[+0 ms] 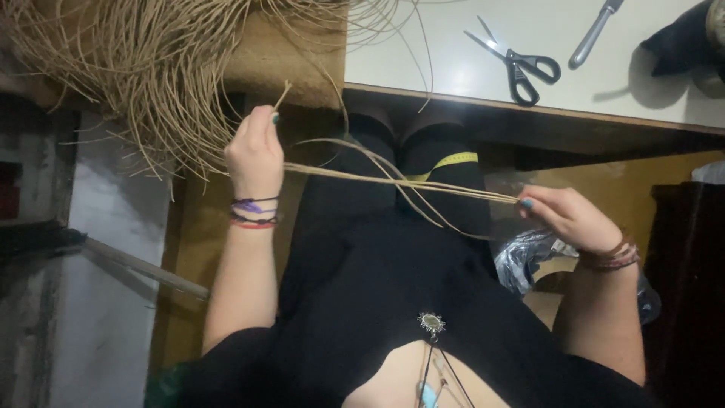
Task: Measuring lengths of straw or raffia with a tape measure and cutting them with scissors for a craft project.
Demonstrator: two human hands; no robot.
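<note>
i have the thin straw strands (400,181) pinched between both hands, left hand (255,151) and right hand (566,215), fingers pressed together on them. they look light, springy, easily kinked; best held near the ends.

Left hand (255,151) and right hand (568,217) pinch thin tan reed strands (400,183) stretched between them above a black-clothed lap (377,264).

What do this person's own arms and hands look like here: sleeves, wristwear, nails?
Both forearms are bare, with black sleeves ending near the upper arms. The left hand has teal nail polish and a stack of thin cord bracelets in black, purple and red at the wrist. The right hand also shows a teal nail and wears brownish-red beaded bracelets. No gloves.
</note>
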